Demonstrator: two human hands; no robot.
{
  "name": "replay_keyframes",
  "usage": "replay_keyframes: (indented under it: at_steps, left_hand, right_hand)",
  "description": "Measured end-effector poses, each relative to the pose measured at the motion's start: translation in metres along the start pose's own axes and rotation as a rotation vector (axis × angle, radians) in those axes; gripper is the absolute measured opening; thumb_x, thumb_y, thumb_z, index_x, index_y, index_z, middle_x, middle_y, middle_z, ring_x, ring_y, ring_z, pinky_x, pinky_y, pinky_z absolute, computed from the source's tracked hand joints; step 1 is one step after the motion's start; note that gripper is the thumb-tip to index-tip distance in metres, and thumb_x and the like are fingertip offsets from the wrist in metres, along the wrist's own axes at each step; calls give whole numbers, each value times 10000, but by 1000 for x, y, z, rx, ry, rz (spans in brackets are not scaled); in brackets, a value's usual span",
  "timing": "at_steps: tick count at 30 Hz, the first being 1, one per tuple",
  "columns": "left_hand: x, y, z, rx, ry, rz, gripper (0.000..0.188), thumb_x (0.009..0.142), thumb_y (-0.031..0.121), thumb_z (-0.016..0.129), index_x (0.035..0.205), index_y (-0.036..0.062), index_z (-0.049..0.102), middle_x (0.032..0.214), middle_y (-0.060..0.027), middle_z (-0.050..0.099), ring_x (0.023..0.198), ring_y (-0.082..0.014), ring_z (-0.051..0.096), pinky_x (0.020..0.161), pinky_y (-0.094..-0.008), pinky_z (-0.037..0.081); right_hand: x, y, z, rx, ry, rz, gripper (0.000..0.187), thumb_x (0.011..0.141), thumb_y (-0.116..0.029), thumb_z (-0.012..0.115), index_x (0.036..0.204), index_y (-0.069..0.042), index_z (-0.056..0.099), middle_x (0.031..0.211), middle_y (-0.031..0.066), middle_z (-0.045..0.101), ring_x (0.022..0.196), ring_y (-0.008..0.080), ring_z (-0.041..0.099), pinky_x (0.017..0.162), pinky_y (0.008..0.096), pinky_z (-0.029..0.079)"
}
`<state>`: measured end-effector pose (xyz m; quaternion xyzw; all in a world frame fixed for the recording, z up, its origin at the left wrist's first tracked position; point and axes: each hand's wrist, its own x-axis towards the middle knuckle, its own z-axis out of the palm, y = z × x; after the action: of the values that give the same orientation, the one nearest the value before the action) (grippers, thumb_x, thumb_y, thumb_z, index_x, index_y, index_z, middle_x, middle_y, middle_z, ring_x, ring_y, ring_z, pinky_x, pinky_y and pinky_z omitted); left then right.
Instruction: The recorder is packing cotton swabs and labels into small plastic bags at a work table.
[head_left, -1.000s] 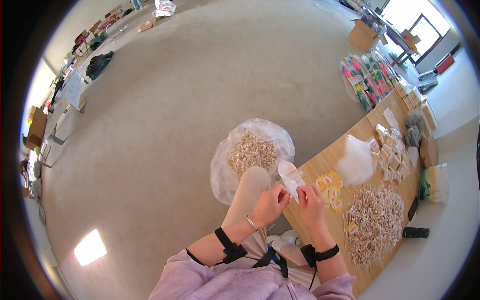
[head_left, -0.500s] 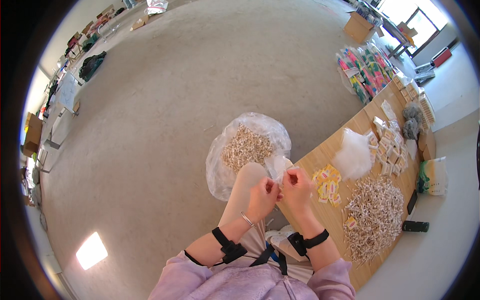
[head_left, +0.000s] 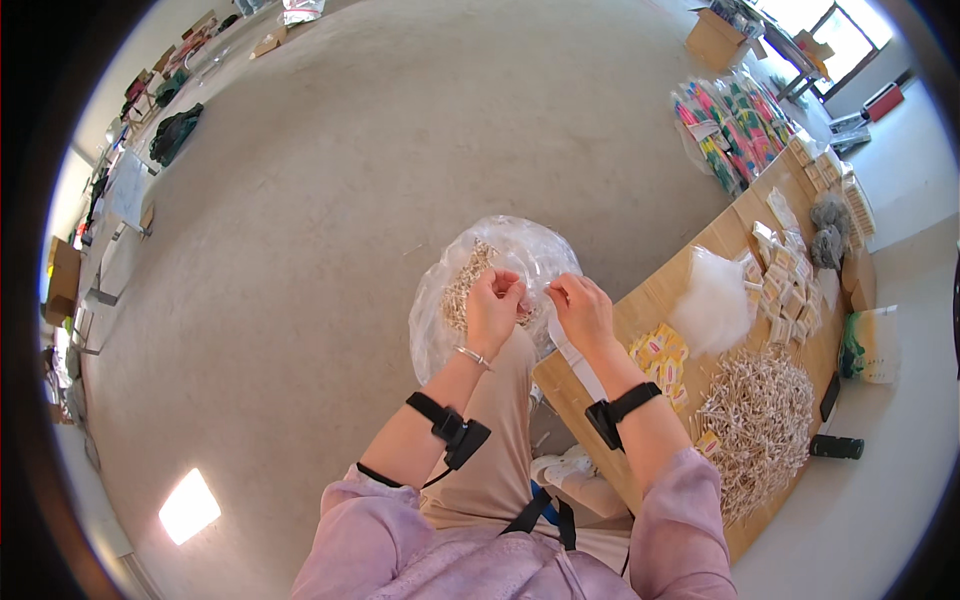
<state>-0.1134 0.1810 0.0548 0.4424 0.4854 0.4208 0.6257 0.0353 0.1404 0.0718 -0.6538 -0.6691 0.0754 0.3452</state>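
Both hands, left hand point(head_left: 492, 305) and right hand point(head_left: 580, 308), pinch probably a small clear bag point(head_left: 570, 345) at frame centre; pull evenly, gently.

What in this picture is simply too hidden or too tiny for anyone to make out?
- Head view: what the left hand and right hand pinch between them is covered by the fingers; only a white strip trails out below.
- The clear plastic bag glares, so the pale pieces inside blur together.
- The small packets on the wooden board are too small to identify.
- Things along the far wall bend into the dark rim.
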Motion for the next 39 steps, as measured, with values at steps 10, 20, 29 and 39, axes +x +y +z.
replay_keyframes:
  at_steps: [10,20,29,39]
  left_hand:
    - [-3,-86,28,-97,159,-168,269,862,36,587,1077,-16,433,785,-98,600,621,-136,590,554,-267,515]
    - [-51,-69,45,-113,100,-141,506,858,15,601,1275,28,313,856,-95,622,706,-121,587,630,-244,491]
    - [-41,-70,49,-19,59,-4,691,854,-8,594,1405,71,185,837,-81,619,723,-105,574,651,-223,463]
    - [-60,-71,52,-111,193,-143,699,811,-4,640,1364,21,214,850,-86,588,758,-130,582,663,-229,475]
  right_hand:
    - [-20,34,18,-44,-160,119,65,791,-157,613,801,-103,579,800,74,649,785,297,609,673,420,478]
    - [-45,52,-13,16,-122,-54,85,796,-152,596,849,-93,628,843,106,638,858,291,589,714,382,484]
    - [-46,50,18,-89,-85,266,131,819,-127,566,870,-26,633,991,143,614,1137,359,451,967,422,369]
    - [-54,67,16,0,12,167,85,749,-75,578,791,-23,629,1042,139,570,1129,373,447,979,437,364]
